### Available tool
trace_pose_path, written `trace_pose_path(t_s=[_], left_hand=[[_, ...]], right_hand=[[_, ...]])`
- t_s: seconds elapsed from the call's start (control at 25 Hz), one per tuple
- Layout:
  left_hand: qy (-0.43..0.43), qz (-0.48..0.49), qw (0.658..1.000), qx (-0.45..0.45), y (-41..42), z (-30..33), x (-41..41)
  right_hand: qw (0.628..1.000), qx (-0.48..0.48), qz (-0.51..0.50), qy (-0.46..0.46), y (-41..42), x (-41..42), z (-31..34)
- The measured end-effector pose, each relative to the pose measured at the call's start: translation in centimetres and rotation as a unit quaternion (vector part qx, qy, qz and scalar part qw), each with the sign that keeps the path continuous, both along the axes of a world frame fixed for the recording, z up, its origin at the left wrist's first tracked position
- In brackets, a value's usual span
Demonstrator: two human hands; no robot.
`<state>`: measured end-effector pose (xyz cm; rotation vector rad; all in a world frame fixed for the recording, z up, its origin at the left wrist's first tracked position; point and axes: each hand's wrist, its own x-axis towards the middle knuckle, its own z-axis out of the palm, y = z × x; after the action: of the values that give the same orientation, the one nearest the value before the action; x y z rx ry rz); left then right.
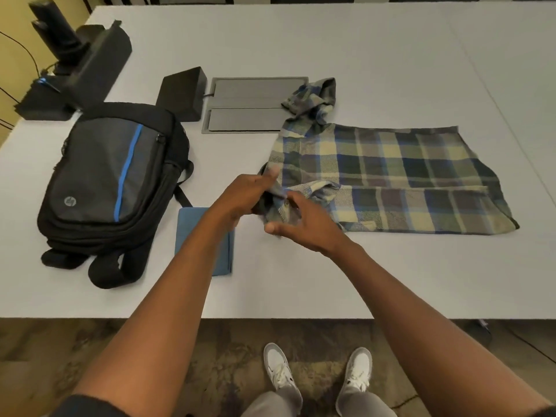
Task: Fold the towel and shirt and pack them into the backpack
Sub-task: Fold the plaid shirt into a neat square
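Note:
A plaid shirt in blue, green and cream lies spread on the white table, one sleeve bunched toward the back. My left hand and my right hand both grip a gathered sleeve of the shirt at its left front corner. A blue towel, folded into a flat rectangle, lies under my left forearm. The black backpack with a blue stripe lies flat at the left, zipped shut, straps toward me.
A grey recessed panel sits in the table behind the shirt, with a black box beside it. Black equipment stands at the far left corner. The table's front edge runs just above my shoes.

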<state>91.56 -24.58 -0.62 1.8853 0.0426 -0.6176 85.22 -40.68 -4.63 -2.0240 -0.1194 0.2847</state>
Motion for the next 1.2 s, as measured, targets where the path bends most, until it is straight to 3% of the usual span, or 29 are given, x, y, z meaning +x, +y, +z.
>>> trace_pose_path(t_s=[0.16,0.24,0.32,0.4,0.48,0.56,0.76,0.84,1.0,1.2], left_hand=[[0.028,-0.053,0.996,-0.066,-5.8,1.3,1.3],[-0.011,-0.047,0.995,-0.088,-8.2,1.0,2.0],[-0.132,0.007,0.991,-0.023,-9.6,-0.7,2.7],[-0.203,0.062,0.971,0.114,-9.9,-3.8,3.2],[-0.189,0.058,0.958,0.209,-9.9,-7.8,3.1],[-0.156,0.028,0.959,0.235,-10.8,-11.2,2.7],[-0.145,-0.075,0.948,0.275,-14.5,-16.8,2.6],[-0.155,-0.074,0.936,0.308,-15.6,-17.7,2.8],[-0.182,-0.014,0.94,0.287,-16.4,-18.3,3.3],[-0.161,-0.051,0.949,0.265,-15.6,-19.3,3.0]], right_hand=[[0.987,-0.036,-0.155,-0.03,-4.5,1.6,1.2],[0.973,-0.034,-0.228,-0.022,-7.7,2.9,1.6],[0.961,-0.019,-0.275,-0.006,-11.9,4.4,1.9],[0.95,-0.016,-0.312,-0.008,-17.2,5.6,2.1],[0.936,-0.015,-0.35,-0.006,-22.3,6.2,2.3],[0.92,-0.005,-0.392,-0.011,-26.6,6.1,2.9],[0.898,0.016,-0.44,0.018,-36.4,5.7,0.8],[0.88,0.041,-0.471,0.033,-39.9,5.3,-0.1],[0.855,0.072,-0.505,0.091,-46.4,4.8,-2.7],[0.881,0.054,-0.459,0.099,-50.9,4.1,-6.4]])
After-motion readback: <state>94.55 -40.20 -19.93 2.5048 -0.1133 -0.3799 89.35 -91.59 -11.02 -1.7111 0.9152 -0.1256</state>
